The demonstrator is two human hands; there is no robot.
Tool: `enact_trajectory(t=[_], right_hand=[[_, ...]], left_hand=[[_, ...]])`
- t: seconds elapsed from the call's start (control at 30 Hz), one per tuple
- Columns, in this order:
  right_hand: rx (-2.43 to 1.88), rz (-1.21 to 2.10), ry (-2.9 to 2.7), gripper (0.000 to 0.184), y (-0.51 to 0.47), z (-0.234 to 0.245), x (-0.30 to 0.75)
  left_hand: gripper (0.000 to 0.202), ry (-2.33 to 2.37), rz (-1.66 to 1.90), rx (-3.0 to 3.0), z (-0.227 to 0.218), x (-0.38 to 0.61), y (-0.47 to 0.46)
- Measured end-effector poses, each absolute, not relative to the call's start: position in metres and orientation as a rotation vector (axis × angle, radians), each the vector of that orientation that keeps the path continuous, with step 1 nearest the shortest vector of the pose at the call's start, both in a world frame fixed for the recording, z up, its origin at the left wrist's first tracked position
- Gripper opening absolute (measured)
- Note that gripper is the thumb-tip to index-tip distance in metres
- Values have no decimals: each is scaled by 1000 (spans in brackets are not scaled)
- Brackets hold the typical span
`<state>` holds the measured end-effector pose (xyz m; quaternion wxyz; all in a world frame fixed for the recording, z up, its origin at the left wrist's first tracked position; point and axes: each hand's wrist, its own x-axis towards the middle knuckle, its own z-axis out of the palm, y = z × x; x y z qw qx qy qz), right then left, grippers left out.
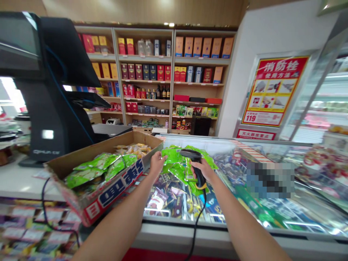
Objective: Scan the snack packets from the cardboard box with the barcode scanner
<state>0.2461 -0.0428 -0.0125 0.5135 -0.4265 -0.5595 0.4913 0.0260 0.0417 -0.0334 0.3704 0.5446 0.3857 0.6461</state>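
L hand (156, 163): fingers & thumb nearly together, pinching L edge of a green pack (172, 156), prob. to steady it. R hand (206, 169): wrapped round handle of scanner (200, 177), head over the packs, prob. so it can face them; cable (194, 228) hangs twd wearer. Hands apart, approx. level. Pack lies w/ others on glass-top freezer (168, 232), likely used as flat worktop. Box (121, 186) w/ more green packs at L, prob. for easy reach.

Packets (174, 156) atop the freezer (168, 232) — carton (119, 188) to their left — shelves (146, 82) behind.
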Motion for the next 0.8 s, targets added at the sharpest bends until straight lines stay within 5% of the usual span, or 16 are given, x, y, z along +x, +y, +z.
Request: enact_trajectory(t=[0.43,0.8], right_hand=[[-949,1199,-1281,30,-44,-9,231],[-785,1250,-1495,28,-44,64,144]], left_hand=[[23,1284,1737,1629,-31,18,21],[10,1648,2215,1419,60,-52,-35]])
